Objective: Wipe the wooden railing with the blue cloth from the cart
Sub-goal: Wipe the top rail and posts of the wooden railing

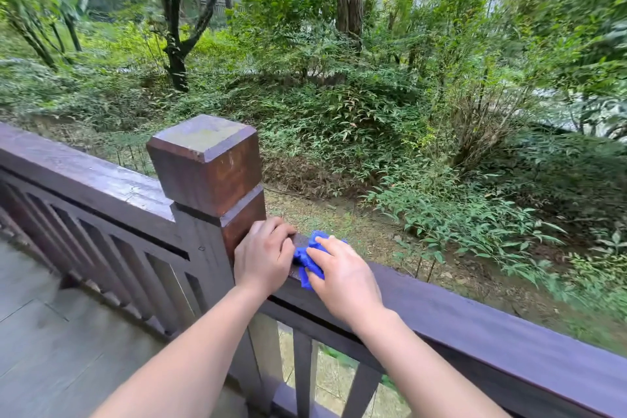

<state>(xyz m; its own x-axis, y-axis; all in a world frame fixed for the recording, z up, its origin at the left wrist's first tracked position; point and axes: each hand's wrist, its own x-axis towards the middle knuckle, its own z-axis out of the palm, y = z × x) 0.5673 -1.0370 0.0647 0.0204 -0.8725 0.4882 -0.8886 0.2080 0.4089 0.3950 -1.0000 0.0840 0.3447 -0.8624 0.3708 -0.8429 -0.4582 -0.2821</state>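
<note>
I see the blue cloth [307, 261] bunched into a wad on top of the wooden railing [475, 319], right where the top rail meets the square post [208, 166]. My right hand [342, 276] lies flat over it, palm down, fingers [327, 243] spread and pressing on the cloth rather than pinching it. I judge that this is the grip for wiping: weight from above keeps the wad against the wood so it can slide along the rail.

My left hand [264, 256] sits just beside the cloth, touching its near edge, with its fingers [281, 229] curled over the far side of the rail, against the base of the post. It holds nothing but the railing itself. I take that as a brace, steadying me while the other hand works, and perhaps keeping the cloth's loose end from slipping off toward the post.

The cloth starts at the post end, which makes sense to me: the long stretch of rail running off to the right lies ahead, so one sweep away from the post would cover it. The cart is not in view. Beyond the rail there is only green undergrowth [373, 112] and a dark tree trunk [176, 54], so a dropped cloth would fall out of easy reach, which is one more reason for the flat, firm press.
</note>
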